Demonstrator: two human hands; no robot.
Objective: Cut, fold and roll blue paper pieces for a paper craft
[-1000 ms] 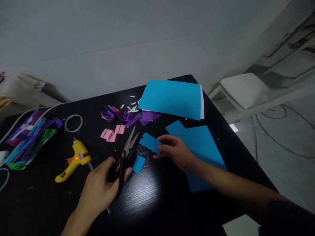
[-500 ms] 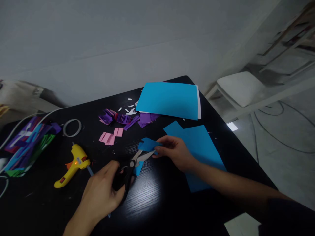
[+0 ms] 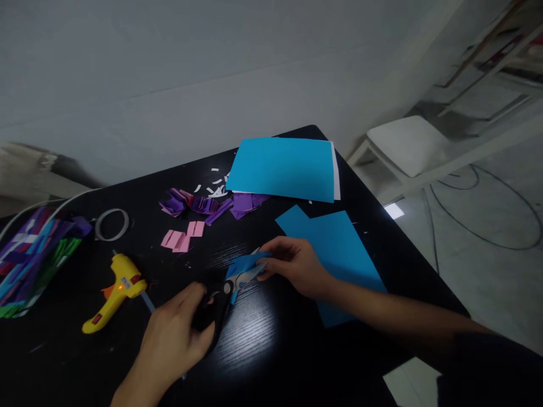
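Observation:
My left hand (image 3: 176, 333) is closed round the black handles of a pair of scissors (image 3: 228, 287), whose blades point up and to the right. A small blue paper piece (image 3: 244, 263) lies against the blades, pinched at its right end by the fingers of my right hand (image 3: 297, 264). Part of the blades is hidden behind the paper. Under my right forearm a larger blue sheet (image 3: 339, 243) with a notched top edge rests on the black table (image 3: 263, 362).
Blue and white sheets (image 3: 284, 169) lie at the back, beside purple strips (image 3: 206, 204), white scraps (image 3: 217, 191) and pink pieces (image 3: 182, 237). Leftward are a yellow glue gun (image 3: 116, 291), a tape ring (image 3: 112, 224) and coloured strips (image 3: 38, 254). A white stool (image 3: 407, 144) stands beyond the right edge.
The small blue piece has tilted and now overlaps the scissor blades more. The view has shifted, with the table items a little further left in the picture.

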